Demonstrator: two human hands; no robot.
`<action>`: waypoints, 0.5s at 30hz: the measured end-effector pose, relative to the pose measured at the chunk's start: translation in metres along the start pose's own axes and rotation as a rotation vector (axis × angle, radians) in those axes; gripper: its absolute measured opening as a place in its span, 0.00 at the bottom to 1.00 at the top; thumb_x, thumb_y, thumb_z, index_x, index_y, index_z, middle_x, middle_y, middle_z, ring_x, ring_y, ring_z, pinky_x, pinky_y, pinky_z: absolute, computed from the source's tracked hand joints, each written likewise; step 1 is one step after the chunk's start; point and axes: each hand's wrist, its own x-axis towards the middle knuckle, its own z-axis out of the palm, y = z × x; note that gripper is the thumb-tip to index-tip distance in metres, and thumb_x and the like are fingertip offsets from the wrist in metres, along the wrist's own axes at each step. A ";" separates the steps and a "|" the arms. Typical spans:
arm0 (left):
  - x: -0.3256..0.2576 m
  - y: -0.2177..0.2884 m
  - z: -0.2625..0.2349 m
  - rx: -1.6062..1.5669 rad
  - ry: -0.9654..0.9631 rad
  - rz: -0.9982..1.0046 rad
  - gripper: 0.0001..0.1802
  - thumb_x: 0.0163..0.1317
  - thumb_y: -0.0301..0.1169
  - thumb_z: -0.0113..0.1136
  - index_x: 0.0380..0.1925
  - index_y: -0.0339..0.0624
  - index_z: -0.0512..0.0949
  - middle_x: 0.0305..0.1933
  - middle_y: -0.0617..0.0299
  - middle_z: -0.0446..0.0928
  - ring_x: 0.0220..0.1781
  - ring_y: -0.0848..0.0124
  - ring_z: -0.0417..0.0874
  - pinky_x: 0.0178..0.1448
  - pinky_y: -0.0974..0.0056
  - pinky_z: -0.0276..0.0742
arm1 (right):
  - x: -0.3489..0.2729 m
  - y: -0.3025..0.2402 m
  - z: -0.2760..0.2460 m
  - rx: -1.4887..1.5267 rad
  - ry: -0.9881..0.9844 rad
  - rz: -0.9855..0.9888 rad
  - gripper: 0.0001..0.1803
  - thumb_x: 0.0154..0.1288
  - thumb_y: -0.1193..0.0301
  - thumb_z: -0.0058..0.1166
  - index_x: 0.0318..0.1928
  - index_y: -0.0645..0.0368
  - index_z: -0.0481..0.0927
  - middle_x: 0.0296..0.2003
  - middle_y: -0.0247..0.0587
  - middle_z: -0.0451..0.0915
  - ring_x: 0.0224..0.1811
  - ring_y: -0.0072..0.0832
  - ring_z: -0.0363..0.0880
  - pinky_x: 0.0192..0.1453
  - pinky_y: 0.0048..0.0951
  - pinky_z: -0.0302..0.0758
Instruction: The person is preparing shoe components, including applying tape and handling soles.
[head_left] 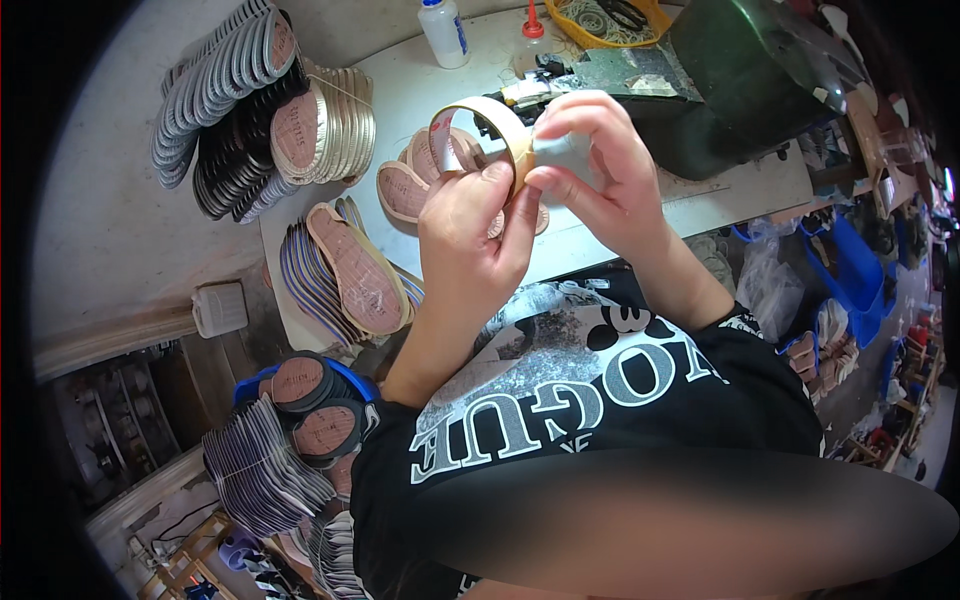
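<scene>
A roll of masking tape [508, 122], cream-coloured with a pale inner core, is upright above the table. My left hand [470, 222] grips its lower edge between thumb and fingers. At the roll's right side is my right hand [607, 175], its thumb and index finger curved with a gap between the tips. Those tips are at the outer face of the tape; whether they have lifted a tape end is too small to tell. Below and behind the roll, several tan shoe insoles [403, 190] lie on the white table [560, 258], partly hidden by my left hand.
Stacked soles [322, 125] stand at the far left, with more insoles [358, 270] at the table's left corner. A white bottle [443, 35], a red-tipped bottle [532, 45] and a yellow basket [630, 38] are at the back. A dark green machine [735, 90] occupies the right.
</scene>
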 end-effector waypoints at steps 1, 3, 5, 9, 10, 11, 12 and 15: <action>-0.001 -0.002 0.002 0.012 0.015 0.022 0.07 0.59 0.24 0.68 0.35 0.34 0.81 0.25 0.53 0.77 0.27 0.54 0.78 0.34 0.54 0.70 | -0.001 0.004 0.000 0.020 -0.038 0.011 0.12 0.59 0.74 0.70 0.42 0.60 0.81 0.47 0.42 0.80 0.53 0.39 0.77 0.59 0.37 0.73; -0.001 -0.002 0.003 0.002 0.005 0.038 0.07 0.58 0.24 0.68 0.36 0.35 0.81 0.25 0.53 0.77 0.27 0.54 0.78 0.34 0.54 0.70 | -0.001 0.006 -0.001 0.039 -0.078 0.020 0.11 0.59 0.74 0.69 0.41 0.59 0.82 0.47 0.42 0.80 0.53 0.39 0.77 0.58 0.37 0.74; 0.000 -0.001 0.004 -0.009 -0.006 0.052 0.08 0.58 0.24 0.69 0.36 0.35 0.81 0.25 0.53 0.77 0.27 0.54 0.78 0.34 0.54 0.70 | -0.001 0.003 -0.001 0.091 -0.036 0.078 0.09 0.59 0.76 0.68 0.39 0.59 0.81 0.45 0.41 0.80 0.51 0.38 0.78 0.57 0.37 0.74; -0.001 -0.002 0.005 0.006 -0.007 0.038 0.09 0.58 0.25 0.69 0.37 0.35 0.81 0.26 0.54 0.78 0.27 0.54 0.78 0.34 0.53 0.71 | -0.002 -0.001 0.000 -0.010 -0.021 0.005 0.09 0.59 0.77 0.67 0.38 0.59 0.80 0.44 0.41 0.79 0.49 0.38 0.77 0.56 0.36 0.74; -0.002 -0.003 0.005 -0.003 -0.012 0.018 0.09 0.58 0.25 0.69 0.37 0.34 0.82 0.25 0.54 0.78 0.27 0.54 0.78 0.34 0.53 0.71 | -0.004 -0.001 -0.001 -0.049 -0.038 -0.039 0.08 0.59 0.77 0.67 0.37 0.59 0.80 0.44 0.41 0.79 0.49 0.38 0.77 0.56 0.36 0.74; -0.003 -0.003 0.004 -0.005 -0.007 0.017 0.09 0.58 0.25 0.69 0.37 0.34 0.82 0.25 0.54 0.78 0.27 0.54 0.78 0.34 0.53 0.71 | -0.005 -0.001 -0.002 -0.089 -0.055 -0.084 0.08 0.59 0.78 0.67 0.37 0.58 0.80 0.44 0.41 0.80 0.49 0.39 0.77 0.56 0.35 0.74; -0.003 -0.002 0.003 -0.004 -0.040 -0.026 0.08 0.58 0.24 0.68 0.37 0.34 0.81 0.24 0.54 0.78 0.27 0.54 0.79 0.34 0.53 0.71 | -0.005 -0.001 -0.004 -0.090 -0.059 -0.085 0.08 0.59 0.78 0.67 0.37 0.58 0.80 0.44 0.41 0.80 0.49 0.39 0.77 0.56 0.35 0.74; -0.002 -0.001 -0.001 -0.082 -0.116 -0.158 0.09 0.59 0.25 0.67 0.38 0.34 0.81 0.23 0.54 0.79 0.27 0.54 0.80 0.34 0.54 0.71 | -0.006 -0.002 -0.010 -0.136 -0.174 -0.107 0.08 0.60 0.78 0.64 0.38 0.57 0.78 0.45 0.40 0.81 0.47 0.41 0.78 0.56 0.37 0.73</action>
